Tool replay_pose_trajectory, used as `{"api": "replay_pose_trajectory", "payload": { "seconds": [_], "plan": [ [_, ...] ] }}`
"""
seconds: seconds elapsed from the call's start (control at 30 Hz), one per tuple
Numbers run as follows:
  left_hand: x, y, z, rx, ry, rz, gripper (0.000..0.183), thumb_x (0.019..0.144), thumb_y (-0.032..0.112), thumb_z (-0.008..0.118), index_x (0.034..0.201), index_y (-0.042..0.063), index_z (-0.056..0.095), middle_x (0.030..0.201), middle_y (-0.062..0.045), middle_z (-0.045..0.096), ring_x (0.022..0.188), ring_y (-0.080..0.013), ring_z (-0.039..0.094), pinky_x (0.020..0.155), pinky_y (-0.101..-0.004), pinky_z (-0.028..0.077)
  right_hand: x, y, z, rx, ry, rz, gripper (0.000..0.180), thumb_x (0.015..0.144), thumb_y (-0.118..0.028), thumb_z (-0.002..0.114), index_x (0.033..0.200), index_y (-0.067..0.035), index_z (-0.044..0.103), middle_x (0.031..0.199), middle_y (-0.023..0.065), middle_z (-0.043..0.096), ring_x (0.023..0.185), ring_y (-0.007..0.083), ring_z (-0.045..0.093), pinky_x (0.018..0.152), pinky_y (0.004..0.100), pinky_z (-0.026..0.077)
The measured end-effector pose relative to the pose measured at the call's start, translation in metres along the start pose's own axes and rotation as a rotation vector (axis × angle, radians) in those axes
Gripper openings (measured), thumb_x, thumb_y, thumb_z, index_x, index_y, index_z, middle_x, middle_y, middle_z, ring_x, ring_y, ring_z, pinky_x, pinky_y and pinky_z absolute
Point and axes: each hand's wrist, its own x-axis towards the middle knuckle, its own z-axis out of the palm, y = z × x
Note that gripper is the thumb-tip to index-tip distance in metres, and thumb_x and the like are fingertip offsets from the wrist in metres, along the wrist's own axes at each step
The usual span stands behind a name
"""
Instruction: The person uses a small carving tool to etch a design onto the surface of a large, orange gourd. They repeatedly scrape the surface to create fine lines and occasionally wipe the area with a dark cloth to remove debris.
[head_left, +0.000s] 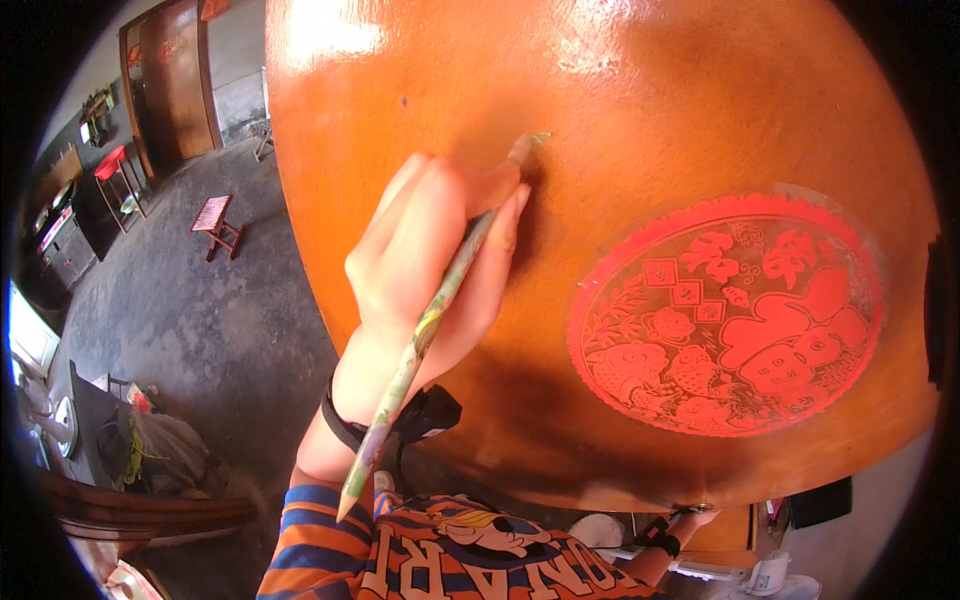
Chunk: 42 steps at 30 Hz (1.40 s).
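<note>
My left hand (442, 247) is closed around a slim paintbrush (424, 334) with a green, white and purple mottled handle. Its green-smeared tip touches a broad, glossy orange-brown surface (637, 135) at a small green mark (544, 137). The handle slants down to the left over my wrist, which wears a dark band. Right of the hand, a round red paper-cut style decoration (727, 315) with figures, fish and characters lies flat on the surface. My right hand (703, 516) shows only in part, at the surface's lower edge; whether it holds anything cannot be told.
A small folding stool (212, 214) stands on the grey floor at left. Beyond it are a red basin (111, 162) on a stand, a dark cabinet (71, 251) and a wooden door (176, 82). A white fan (771, 574) stands at lower right. A dark curved wooden rail (150, 510) is at lower left.
</note>
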Motion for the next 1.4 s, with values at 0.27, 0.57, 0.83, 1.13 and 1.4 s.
{"api": "replay_pose_trajectory", "payload": {
  "seconds": [0.27, 0.57, 0.83, 1.13, 1.4],
  "plan": [
    [-0.001, -0.006, 0.002, 0.003, 0.026, 0.064, 0.015, 0.068, -0.012, 0.064, 0.077, -0.003, 0.056, 0.062, -0.012, 0.049, 0.052, -0.0226, 0.045, 0.048, -0.0299, 0.037, -0.005, -0.001, 0.007, -0.010, 0.003, -0.001, 0.074, 0.084, -0.062, 0.021, 0.133, -0.009, 0.033, 0.130, 0.0128, 0.041, 0.111, 0.0354, 0.043, 0.089, 0.0506, 0.038],
    [-0.009, -0.006, -0.003, -0.010, 0.005, 0.022, 0.014, 0.068, -0.011, 0.064, 0.077, -0.003, 0.056, 0.064, -0.012, 0.050, 0.054, -0.0228, 0.047, 0.049, -0.0292, 0.039, -0.007, -0.001, 0.005, -0.012, -0.004, 0.008, 0.074, 0.084, -0.062, 0.021, 0.134, -0.008, 0.032, 0.130, 0.0132, 0.040, 0.112, 0.0356, 0.043, 0.089, 0.0499, 0.038],
    [-0.015, -0.005, -0.004, 0.003, 0.008, -0.021, 0.013, 0.069, -0.010, 0.064, 0.077, -0.002, 0.056, 0.064, -0.012, 0.051, 0.053, -0.0240, 0.047, 0.049, -0.0292, 0.039, -0.028, -0.001, 0.019, -0.015, 0.012, 0.027, 0.075, 0.084, -0.062, 0.021, 0.134, -0.008, 0.031, 0.131, 0.0135, 0.039, 0.112, 0.0358, 0.042, 0.089, 0.0493, 0.038],
    [-0.022, 0.003, -0.006, -0.448, 0.125, -0.483, 0.006, 0.084, 0.002, 0.057, 0.083, -0.002, 0.052, 0.072, -0.009, 0.060, 0.060, -0.0110, 0.054, 0.054, -0.0211, 0.043, -0.018, -0.002, 0.009, -0.123, -0.099, 0.096, 0.075, 0.081, -0.065, 0.028, 0.131, -0.010, 0.035, 0.129, 0.0107, 0.042, 0.110, 0.0316, 0.044, 0.083, 0.0458, 0.042],
    [-0.041, 0.019, -0.028, -1.071, 0.173, -0.802, 0.014, 0.092, 0.017, 0.047, 0.090, 0.004, 0.052, 0.069, -0.006, 0.053, 0.055, -0.0118, 0.047, 0.047, -0.0227, 0.038, -0.079, -0.016, 0.037, -0.089, -0.106, 0.012, 0.068, 0.081, -0.060, 0.034, 0.125, -0.008, 0.043, 0.115, 0.0120, 0.052, 0.101, 0.0305, 0.049, 0.078, 0.0450, 0.043]
  ]
}}
